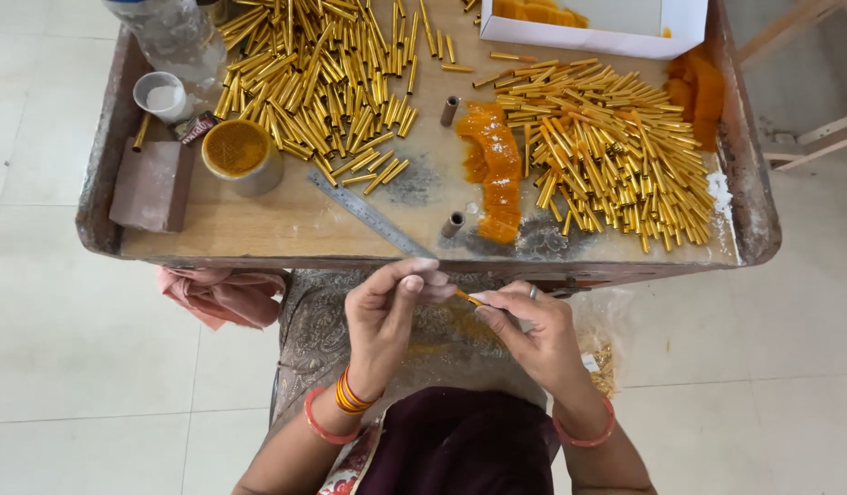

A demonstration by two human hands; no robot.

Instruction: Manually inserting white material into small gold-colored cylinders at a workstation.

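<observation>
- Hands: left hand (387,307) and right hand (529,325) pinch one thin gold tube (467,298) between them, just below the surface (258,229) edge.
- Grip best kept light, fingertips near each end, tube level.

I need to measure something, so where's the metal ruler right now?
In the head view, the metal ruler lies slanted on the wooden tray, near its front edge, between the left pile of gold tubes and the orange paste strip.

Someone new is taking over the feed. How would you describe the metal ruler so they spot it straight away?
Start at the wooden tray table, near edge, above the hands. The metal ruler lies diagonally between the two heaps of gold tubes, next to the orange strip. It is the only long, flat, grey thing there.
</observation>
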